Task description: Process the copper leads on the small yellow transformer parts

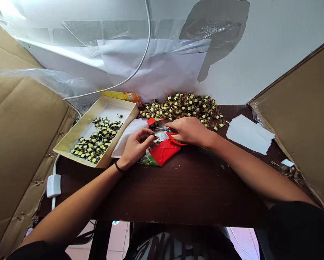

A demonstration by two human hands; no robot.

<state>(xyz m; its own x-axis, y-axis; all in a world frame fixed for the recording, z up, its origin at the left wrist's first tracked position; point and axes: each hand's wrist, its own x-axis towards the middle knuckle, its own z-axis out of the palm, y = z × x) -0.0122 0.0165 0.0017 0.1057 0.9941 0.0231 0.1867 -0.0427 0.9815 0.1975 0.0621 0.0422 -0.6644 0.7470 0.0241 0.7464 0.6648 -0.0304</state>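
Note:
Between the thumb and fingers of my left hand [136, 146] is a small black-and-yellow coil component [153, 135]. My right hand [190, 130] grips red-handled cutters [175, 139], their tips pointing left toward the component. Under both hands lies a folded red packet [165, 151] with a silvery inside. Behind my hands spreads a pile of yellow coil components [183, 104] with copper-coloured wire ends. At the left, a cream box [103, 164] holds many similar components, whose long wires do not show.
White paper [250, 133] lies at the right of the dark table [175, 195]. Cardboard walls [18, 119] stand on both sides. A white cable [148, 39] hangs in front of the wall, and an inline switch [54, 185] sits at the left edge.

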